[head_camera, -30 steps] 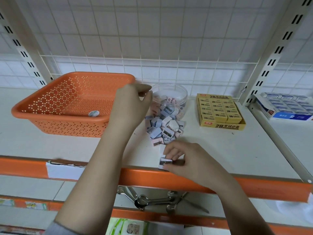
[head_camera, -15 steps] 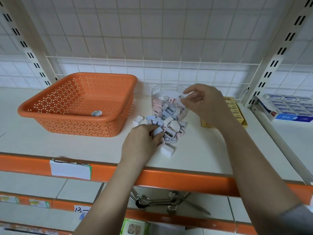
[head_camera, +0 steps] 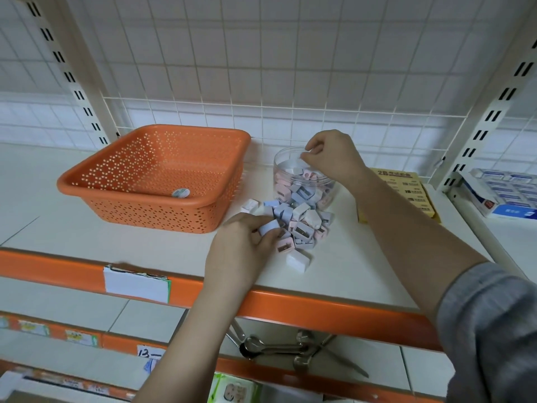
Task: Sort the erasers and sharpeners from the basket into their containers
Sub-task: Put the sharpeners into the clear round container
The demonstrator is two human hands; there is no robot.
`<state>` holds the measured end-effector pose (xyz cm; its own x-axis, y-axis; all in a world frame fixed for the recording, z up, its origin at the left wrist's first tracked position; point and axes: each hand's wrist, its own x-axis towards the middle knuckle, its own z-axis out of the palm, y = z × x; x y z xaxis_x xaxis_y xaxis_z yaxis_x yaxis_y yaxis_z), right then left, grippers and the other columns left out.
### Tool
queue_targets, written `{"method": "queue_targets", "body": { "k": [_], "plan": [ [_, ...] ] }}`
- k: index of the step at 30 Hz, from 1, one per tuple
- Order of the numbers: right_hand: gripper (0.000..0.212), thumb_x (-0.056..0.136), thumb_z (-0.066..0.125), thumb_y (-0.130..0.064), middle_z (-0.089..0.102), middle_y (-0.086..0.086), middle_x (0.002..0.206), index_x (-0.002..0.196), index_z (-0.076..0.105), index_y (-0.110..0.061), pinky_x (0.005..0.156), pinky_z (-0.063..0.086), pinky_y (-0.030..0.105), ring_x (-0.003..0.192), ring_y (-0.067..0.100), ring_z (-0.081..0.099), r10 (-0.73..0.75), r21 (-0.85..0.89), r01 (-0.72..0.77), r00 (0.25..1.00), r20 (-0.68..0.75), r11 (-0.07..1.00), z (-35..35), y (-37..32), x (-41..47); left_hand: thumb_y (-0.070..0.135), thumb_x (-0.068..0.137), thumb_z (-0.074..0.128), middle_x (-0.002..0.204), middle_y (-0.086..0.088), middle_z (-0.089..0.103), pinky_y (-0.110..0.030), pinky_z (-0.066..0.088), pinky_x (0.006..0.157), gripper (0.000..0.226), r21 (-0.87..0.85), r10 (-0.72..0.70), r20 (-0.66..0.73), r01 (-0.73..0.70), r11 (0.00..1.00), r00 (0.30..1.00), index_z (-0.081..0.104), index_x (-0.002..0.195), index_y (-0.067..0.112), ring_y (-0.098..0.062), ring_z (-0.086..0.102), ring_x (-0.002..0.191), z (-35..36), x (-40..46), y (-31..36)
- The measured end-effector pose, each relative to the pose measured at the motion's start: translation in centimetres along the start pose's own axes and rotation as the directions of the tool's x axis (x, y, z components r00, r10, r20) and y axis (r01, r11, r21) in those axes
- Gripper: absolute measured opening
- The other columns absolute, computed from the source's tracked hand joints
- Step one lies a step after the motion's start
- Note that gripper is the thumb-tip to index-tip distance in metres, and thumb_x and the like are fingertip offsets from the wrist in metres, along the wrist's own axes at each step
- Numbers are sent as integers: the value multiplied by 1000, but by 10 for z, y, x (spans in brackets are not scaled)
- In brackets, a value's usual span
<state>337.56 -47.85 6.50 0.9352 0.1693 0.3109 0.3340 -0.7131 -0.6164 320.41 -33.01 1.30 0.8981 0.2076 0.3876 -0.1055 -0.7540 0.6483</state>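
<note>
An orange perforated basket [head_camera: 87,183] stands on the white shelf, with only a sticker visible inside. To its right a clear round jar [head_camera: 280,170] holds pink, blue and white sharpeners. A heap of loose sharpeners [head_camera: 302,219] lies in front of the jar, and one white piece [head_camera: 297,261] sits apart near the shelf edge. My left hand [head_camera: 244,248] grips a pale blue sharpener [head_camera: 268,226] at the heap's near left side. My right hand [head_camera: 334,158] hovers over the jar's mouth, fingers curled; whether they pinch anything is unclear. A yellow box of 2B erasers [head_camera: 406,184] lies behind my right forearm.
A white and blue carton of boxed erasers [head_camera: 505,196] sits on the neighbouring shelf at right. A wire grid backs the shelf. The orange shelf lip [head_camera: 319,312] runs along the front, with a white label [head_camera: 136,283]. Metal spoons and scissors [head_camera: 279,347] lie on the lower shelf.
My right hand carried a sharpener from the shelf's front edge up to the jar mouth. My left hand came down from the jar's left side to the heap and took hold of a blue sharpener.
</note>
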Motion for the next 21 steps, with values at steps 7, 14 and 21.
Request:
{"method": "queue_targets", "body": {
  "k": [7, 14, 21],
  "plan": [
    [10, 87, 61, -12, 65, -3, 82, 86, 70, -9, 75, 48, 13, 75, 8, 58, -32, 118, 48, 991, -129, 992, -9, 4, -25, 15, 77, 74, 96, -3, 70, -23, 47, 75, 23, -82, 49, -41, -53, 995, 998, 74, 100, 17, -15, 63, 79, -7, 9, 4],
    [10, 85, 64, -13, 63, -14, 72, 79, 68, -19, 60, 41, 2, 61, -11, 56, 70, 265, -18, 980, -187, 964, -27, 13, -85, 14, 77, 75, 108, -5, 69, -9, 39, 79, 38, -114, 70, -31, -73, 991, 997, 67, 114, 9, -7, 58, 87, -7, 49, 27],
    [9, 85, 65, -15, 65, -16, 77, 81, 70, -21, 63, 38, 0, 68, -11, 55, 153, 232, -131, 985, -77, 964, -26, 28, -140, 18, 81, 72, 107, -5, 67, -8, 38, 78, 37, -79, 66, 64, -61, 995, 996, 65, 117, 11, -5, 53, 86, 8, 112, 43]
  ]
}}
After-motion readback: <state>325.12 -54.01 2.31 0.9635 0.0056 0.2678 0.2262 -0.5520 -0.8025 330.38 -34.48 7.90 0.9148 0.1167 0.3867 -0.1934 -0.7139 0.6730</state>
